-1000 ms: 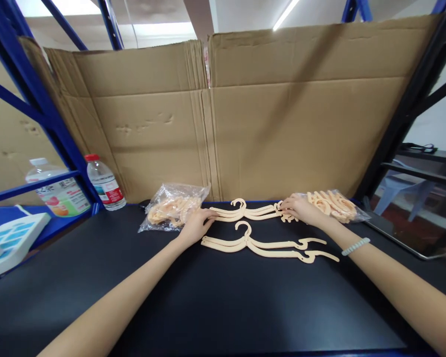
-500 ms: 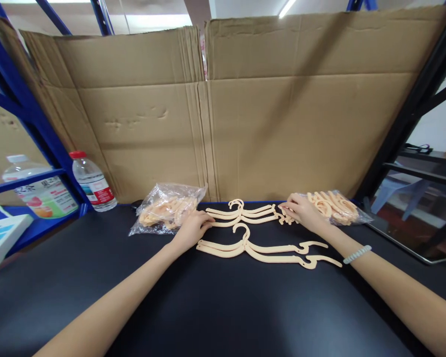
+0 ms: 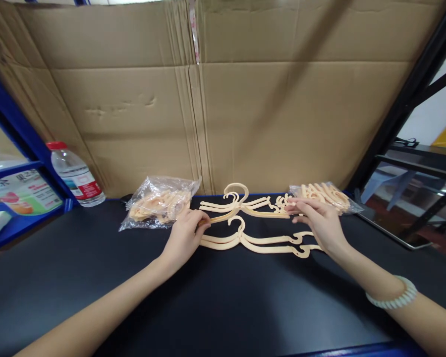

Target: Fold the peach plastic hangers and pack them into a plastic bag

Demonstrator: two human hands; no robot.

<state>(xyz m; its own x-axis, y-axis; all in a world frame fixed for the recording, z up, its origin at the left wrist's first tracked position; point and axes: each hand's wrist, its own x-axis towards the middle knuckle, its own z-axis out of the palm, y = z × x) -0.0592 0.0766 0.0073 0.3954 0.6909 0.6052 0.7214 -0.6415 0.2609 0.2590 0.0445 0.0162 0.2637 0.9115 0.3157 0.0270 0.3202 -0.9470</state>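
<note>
The far hangers (image 3: pixel 245 206) lie left-right across the tabletop (image 3: pixel 208 297); the left hand (image 3: pixel 184 237) pinches their left tip, the right hand (image 3: pixel 319 223) rests with fingers loose on their right end

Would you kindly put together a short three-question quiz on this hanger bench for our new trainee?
1. True or false: the water bottle stands at the left of the black table.
2. Which hand pinches the end of a hanger in the far hanger stack? A) left hand B) right hand C) neither
3. Fill in: behind the table stands a wall of ____.

Key:
1. True.
2. A; the right hand lies open over the stack's other end, beside the right bag of hangers.
3. Cardboard.
</note>
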